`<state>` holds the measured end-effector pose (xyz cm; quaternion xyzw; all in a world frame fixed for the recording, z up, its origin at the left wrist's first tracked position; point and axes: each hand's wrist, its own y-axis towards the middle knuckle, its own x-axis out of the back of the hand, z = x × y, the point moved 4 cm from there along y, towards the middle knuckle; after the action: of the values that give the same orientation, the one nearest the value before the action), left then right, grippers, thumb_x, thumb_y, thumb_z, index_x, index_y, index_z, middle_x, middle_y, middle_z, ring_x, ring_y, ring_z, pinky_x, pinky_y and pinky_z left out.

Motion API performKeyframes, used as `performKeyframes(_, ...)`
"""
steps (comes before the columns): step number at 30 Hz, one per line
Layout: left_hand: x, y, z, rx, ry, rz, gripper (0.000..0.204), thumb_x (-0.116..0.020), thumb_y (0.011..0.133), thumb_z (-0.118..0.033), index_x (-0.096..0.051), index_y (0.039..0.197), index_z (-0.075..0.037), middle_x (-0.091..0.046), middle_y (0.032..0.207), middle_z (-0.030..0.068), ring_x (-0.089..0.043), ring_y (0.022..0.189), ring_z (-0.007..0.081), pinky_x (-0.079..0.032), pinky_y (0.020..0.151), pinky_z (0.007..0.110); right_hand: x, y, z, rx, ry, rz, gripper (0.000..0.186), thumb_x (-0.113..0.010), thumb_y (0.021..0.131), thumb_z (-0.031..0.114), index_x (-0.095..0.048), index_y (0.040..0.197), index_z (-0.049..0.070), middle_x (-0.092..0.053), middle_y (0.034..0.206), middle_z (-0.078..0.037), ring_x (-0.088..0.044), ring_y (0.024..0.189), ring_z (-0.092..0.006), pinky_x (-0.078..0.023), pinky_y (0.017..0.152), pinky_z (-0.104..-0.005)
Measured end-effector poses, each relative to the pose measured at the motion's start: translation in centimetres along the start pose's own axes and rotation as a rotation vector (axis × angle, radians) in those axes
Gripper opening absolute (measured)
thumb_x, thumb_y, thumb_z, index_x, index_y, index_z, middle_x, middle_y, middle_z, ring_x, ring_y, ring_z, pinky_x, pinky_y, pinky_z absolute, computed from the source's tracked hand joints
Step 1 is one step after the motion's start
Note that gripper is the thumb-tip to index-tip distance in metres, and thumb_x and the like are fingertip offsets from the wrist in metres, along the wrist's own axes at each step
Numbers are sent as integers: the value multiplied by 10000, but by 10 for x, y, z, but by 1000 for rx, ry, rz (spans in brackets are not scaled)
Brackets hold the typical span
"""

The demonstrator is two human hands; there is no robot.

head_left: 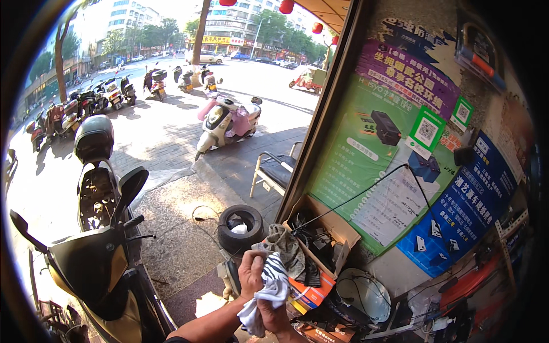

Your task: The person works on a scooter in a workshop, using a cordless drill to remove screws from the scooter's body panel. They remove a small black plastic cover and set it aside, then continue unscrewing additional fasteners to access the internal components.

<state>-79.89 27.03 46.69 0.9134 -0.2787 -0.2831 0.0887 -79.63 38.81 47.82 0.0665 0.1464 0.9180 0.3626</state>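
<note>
Gripping a bunched striped cloth [273, 287] together, the left hand [250, 275] and right hand [275, 318] hold it near a cardboard box [342, 226]; it's picked up, not yet laid down; what remains, I can't tell.

Your head camera looks outward and down from above your left hand [250, 275] and right hand [275, 318], which are close to it; it faces the distant street [257, 73], with a poster-covered wall [390, 262] along its right side.
</note>
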Motion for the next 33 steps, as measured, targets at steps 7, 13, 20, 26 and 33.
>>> performKeyframes(7, 39, -16, 26, 336, -402, 295, 529, -470, 974, -192, -288, 1451, -52, -439, 1383, 100, -439, 1271, 192, -332, 1085, 318, -4, 71, -7, -111, 71, 36, 377, -640, 925, 312, -595, 1146, 10, -629, 1132, -115, -604, 1013, -211, -470, 862, -329)
performKeyframes(13, 68, 12, 43, 674, -772, 200, 294, -359, 994, -208, -501, 1204, -60, -563, 1061, 81, -566, 986, 183, -471, 915, 303, -7, 81, 14, 316, -781, 64, 577, -758, 772, 436, -634, 1087, -31, -602, 1102, -216, -587, 973, -406, -472, 866, -472)
performKeyframes(20, 34, 1, 34, 586, -346, 103, 416, -588, 932, -287, -512, 1262, -46, -619, 1054, 76, -586, 971, 151, -513, 846, 319, -10, 85, -39, -678, 786, 310, 229, -540, 982, 279, -627, 992, 68, -616, 762, -3, -528, 563, -83, -401, 478, -231)
performKeyframes(26, 0, -18, 23, 373, -50, 47, 265, -623, 885, -223, -576, 1075, -45, -616, 923, 23, -578, 845, 116, -480, 767, 284, 30, 123, -58, 267, -157, -106, 150, -564, 958, 184, -588, 881, 57, -558, 727, -1, -520, 642, -121, -437, 584, -282)
performKeyframes(33, -1, 2, 18, 259, 68, -198, 170, -632, 927, -185, -637, 1006, -35, -630, 937, -8, -547, 846, 73, -461, 761, 260, 31, 116, -58, 376, -657, 391, 593, -629, 831, 174, -436, 1371, 21, -457, 1308, -189, -434, 1216, -383, -364, 1026, -446)
